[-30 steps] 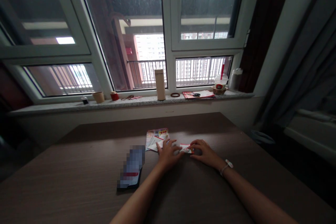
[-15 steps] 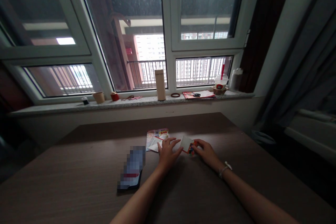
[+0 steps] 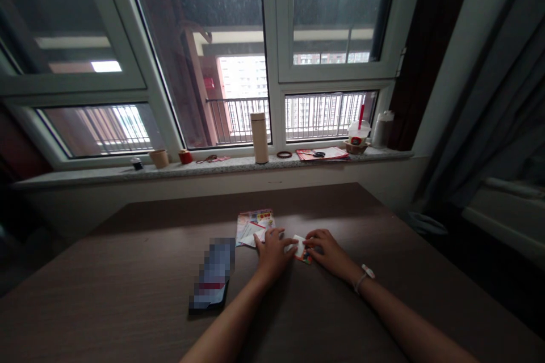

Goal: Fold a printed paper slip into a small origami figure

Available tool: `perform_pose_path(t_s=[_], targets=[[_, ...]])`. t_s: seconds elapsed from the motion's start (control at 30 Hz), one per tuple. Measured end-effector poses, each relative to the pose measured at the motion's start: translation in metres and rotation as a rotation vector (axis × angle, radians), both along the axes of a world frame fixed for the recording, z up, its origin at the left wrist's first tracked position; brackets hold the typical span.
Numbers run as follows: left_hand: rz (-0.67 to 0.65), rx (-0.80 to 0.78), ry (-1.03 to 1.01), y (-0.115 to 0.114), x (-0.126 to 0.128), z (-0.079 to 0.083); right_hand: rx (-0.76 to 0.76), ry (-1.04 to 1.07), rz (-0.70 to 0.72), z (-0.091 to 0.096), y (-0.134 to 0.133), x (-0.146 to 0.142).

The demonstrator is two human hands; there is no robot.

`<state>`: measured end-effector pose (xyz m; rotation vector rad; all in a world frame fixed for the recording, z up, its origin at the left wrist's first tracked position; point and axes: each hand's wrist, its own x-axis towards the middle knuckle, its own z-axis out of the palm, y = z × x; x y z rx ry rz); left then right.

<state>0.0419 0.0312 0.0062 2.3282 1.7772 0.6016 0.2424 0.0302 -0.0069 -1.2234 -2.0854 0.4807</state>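
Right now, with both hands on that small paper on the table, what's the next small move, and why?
Probably slide the right hand along the small folded paper to press it flat. It lies on the table between the hands: the left hand pins its left edge, the right hand's fingers rest on its right side.

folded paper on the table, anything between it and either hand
Nothing visible. The left hand and the right hand both rest fingertips on the folded paper, one from each side. The leaflets lie beyond the left hand, not between.
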Motion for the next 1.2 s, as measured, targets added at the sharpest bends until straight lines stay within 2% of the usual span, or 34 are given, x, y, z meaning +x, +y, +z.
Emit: perform_pose_path(t_s=[0.17, 0.47, 0.67, 1.2], targets=[[0.033, -0.019, 0.055, 0.000, 0.001, 0.000, 0.011, 0.007, 0.027, 0.000, 0.000, 0.005], [0.003, -0.052, 0.112, 0.000, 0.002, 0.001, -0.015, 0.053, 0.035, 0.002, 0.003, 0.009], [-0.009, -0.016, 0.143, 0.002, 0.005, 0.001, -0.043, 0.087, 0.022, 0.005, 0.001, 0.007], [-0.071, -0.008, 0.171, 0.004, 0.001, -0.004, -0.073, 0.152, 0.025, -0.007, 0.011, 0.012]])
